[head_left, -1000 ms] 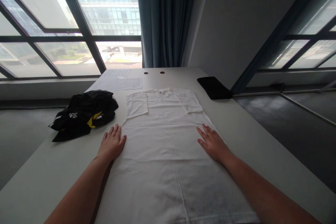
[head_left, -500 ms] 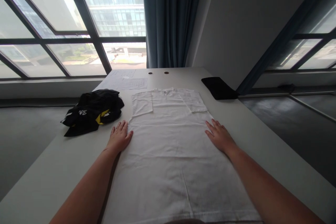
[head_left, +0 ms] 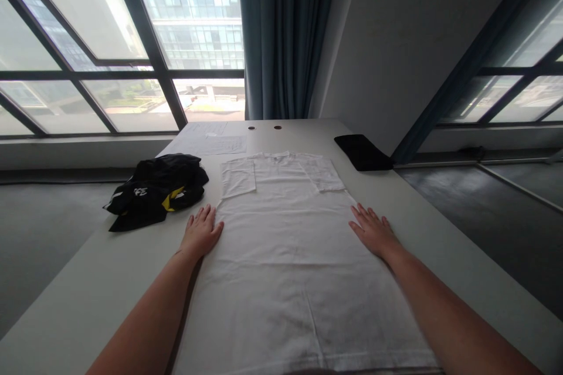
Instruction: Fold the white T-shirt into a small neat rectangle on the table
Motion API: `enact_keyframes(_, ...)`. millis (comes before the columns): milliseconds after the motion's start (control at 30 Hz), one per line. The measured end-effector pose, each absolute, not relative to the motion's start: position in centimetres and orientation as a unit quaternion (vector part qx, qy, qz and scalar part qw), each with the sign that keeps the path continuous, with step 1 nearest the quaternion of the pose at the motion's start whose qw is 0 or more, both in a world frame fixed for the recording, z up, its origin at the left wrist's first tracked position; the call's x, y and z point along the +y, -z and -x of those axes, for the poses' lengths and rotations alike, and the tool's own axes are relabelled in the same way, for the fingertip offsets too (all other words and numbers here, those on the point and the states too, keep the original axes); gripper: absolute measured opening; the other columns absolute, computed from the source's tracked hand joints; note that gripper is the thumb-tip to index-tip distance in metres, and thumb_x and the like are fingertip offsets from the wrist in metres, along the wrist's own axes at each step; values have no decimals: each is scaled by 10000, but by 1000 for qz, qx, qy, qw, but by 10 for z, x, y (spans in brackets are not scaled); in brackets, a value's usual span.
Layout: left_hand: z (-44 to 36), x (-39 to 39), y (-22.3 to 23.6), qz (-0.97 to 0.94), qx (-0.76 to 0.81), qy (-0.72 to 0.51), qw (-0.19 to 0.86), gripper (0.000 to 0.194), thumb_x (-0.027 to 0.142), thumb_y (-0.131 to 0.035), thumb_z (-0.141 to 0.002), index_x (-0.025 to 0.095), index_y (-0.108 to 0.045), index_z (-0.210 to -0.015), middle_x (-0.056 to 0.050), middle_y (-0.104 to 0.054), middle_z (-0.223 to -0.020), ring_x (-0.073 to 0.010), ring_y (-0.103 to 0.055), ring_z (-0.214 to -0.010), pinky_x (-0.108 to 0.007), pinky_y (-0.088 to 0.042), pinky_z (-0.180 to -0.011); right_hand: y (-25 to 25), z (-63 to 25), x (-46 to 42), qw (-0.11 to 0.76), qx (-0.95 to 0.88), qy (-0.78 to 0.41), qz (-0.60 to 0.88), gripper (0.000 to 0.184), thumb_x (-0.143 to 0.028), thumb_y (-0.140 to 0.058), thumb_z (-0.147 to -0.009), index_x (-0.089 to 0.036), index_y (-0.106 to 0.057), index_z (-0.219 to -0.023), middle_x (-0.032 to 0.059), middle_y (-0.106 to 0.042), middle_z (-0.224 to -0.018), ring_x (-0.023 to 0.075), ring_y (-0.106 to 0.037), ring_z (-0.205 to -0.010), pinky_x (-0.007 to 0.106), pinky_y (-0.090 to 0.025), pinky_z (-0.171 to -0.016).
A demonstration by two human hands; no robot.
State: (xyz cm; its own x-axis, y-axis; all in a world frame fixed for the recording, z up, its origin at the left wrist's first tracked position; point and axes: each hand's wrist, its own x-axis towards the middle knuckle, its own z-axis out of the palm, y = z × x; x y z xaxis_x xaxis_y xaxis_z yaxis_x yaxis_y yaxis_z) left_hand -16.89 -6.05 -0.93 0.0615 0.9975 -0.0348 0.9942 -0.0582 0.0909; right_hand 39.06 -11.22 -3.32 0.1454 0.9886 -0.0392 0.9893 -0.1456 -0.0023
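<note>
- Your L hand (head_left: 201,233): open & flat, fingers spread, palm down at the left edge of the shirt. Nothing pinched.
- Your R hand (head_left: 375,231): same, open & flat at the right edge, fingers fanned, no grip.
- White cotton T-shirt (head_left: 281,281): lies flat, lengthwise on the table (head_left: 461,258), collar (head_left: 277,156) at the far end, hem (head_left: 308,358) near you, between your hands.
- Both sleeves look folded in over the body: L sleeve panel (head_left: 237,179), R sleeve panel (head_left: 323,173).
- Handling (my read): light, soft, limp; no stiffness to help you, so it'll drape & bunch easily. Not fragile. Cotton on the smooth top may slide a bit if dragged.
- Best hold: pinch the hem at both corners w/ thumb + fingers, or the side edges near your hands. Avoid grabbing mid-body, it'll wrinkle.
- Nearby: black garment bundle w/ yellow patch (head_left: 153,192) just left of your L hand; black flat pouch (head_left: 363,152) by the far right edge; papers (head_left: 206,143) far left.
</note>
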Motion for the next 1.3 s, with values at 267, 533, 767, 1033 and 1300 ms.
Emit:
enact_keyframes(267, 170, -60, 10, -729, 682, -28, 50, 676, 472, -378, -1029, 150, -372, -1623, -134, -277, -1713, -309, -235, -1589, -521, -182, -1281, 43, -416, -123, 2, 652, -7, -758, 679, -543, -240, -1040, -275, -312, -1659, 75, -283, -1720, 334, -271, -1572, 614, -259, -1241)
enact_keyframes(533, 169, -61, 8, -729, 683, -23, 51, 686, 486, -368, -1036, 143, -355, -1630, -134, -266, -1717, -307, -220, -1593, -518, -171, -1286, 38, -421, -129, -33, 643, -12, -765, 640, -487, -282, -1044, -212, -450, -1596, 105, -357, -1686, 328, -330, -1546, 562, -300, -1234)
enact_keyframes(767, 173, -65, 9, -733, 678, -25, 43, 663, 467, -360, -1046, 146, -360, -1626, -131, -273, -1715, -295, -222, -1594, -503, -171, -1290, 39, -432, -143, -49, 645, -15, -762, 622, -452, -311, -1041, -162, -507, -1556, 127, -393, -1665, 313, -356, -1532, 516, -310, -1233)
enact_keyframes(1033, 125, -111, -24, -808, 580, -91, -51, 625, 411, -492, -1019, 162, -432, -1589, -162, -269, -1712, -353, -223, -1589, -551, -233, -1265, 11, -392, -156, -62, 604, -116, -786, 608, -442, -456, -1008, -130, -537, -1523, 207, -429, -1615, 411, -292, -1537, 552, -331, -1189)
enact_keyframes(1300, 20, -202, -29, -893, 446, 22, 53, 650, 575, -498, -1015, 258, -463, -1581, -149, -385, -1665, -400, -393, -1506, -588, -370, -1180, 1, -236, -195, -33, 777, -11, -629, 621, -460, -472, -1021, -248, -442, -1604, 124, -306, -1706, 369, -224, -1580, 583, -236, -1241)
